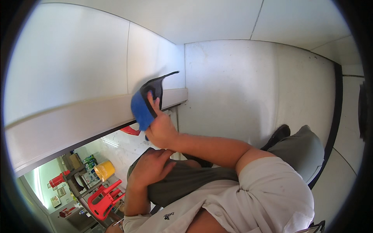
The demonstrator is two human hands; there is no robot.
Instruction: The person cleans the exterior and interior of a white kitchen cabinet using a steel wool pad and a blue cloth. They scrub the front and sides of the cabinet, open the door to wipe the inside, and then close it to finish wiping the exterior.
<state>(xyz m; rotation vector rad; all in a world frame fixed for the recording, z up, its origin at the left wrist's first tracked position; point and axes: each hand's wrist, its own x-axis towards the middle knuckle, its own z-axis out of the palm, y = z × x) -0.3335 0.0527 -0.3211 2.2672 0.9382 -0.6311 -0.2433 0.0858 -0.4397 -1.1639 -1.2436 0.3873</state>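
Note:
My right hand [161, 128] grips a blue-and-black fabric item [142, 107] with a rounded blue side and a thin black strip sticking out at the top. Some of the fingers lie over its dark part. The item is against or close in front of a white panel [87, 58] with a pale ledge [72, 122] along its lower edge. My left hand [153, 167] hangs just below the right wrist, over my dark trouser leg. Its thumb stands apart from the fingers, and nothing shows in it. Whether it touches the right wrist, I cannot tell.
White floor tiles [227, 81] stretch to the right, bounded by a black strip [335, 116]. Past the ledge, at lower left, stand a red plastic chair [102, 201], a yellow bucket [105, 170] and several green bottles [89, 160]. A red object [130, 130] shows below the ledge.

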